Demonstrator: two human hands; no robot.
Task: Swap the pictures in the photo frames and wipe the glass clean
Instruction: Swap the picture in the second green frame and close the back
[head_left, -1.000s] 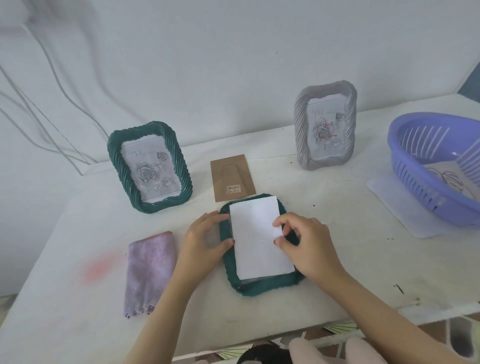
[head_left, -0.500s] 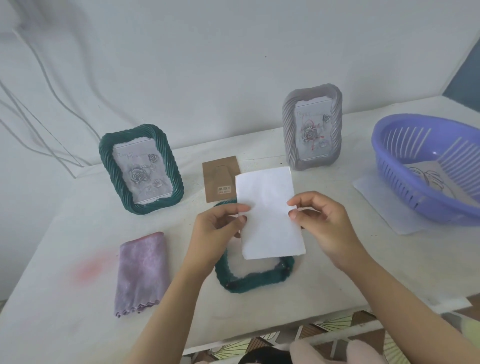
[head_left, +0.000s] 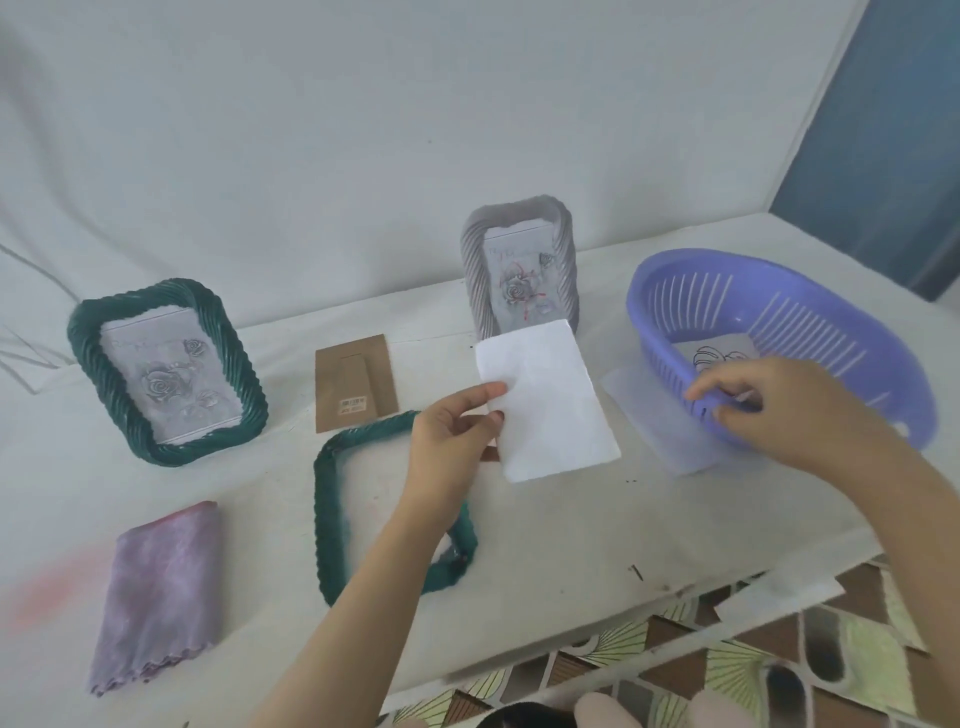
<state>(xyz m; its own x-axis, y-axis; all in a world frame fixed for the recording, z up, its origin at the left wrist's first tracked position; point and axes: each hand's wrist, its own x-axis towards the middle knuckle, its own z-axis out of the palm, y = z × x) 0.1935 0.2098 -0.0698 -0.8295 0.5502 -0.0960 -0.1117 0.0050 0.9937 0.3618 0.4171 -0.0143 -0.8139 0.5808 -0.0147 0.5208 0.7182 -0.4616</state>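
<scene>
The left hand pinches a white paper sheet by its left edge. The right hand grips a purple slotted plastic basket by its near rim.

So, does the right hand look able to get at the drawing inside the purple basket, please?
Probably yes: the right hand holds the purple basket by its near rim, the top is open, and the drawing lies uncovered inside.

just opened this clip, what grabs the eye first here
The left hand pinches a white sheet held up at the centre, just right of an empty green frame lying flat. The right hand grips the near rim of the purple basket on the right.
</scene>
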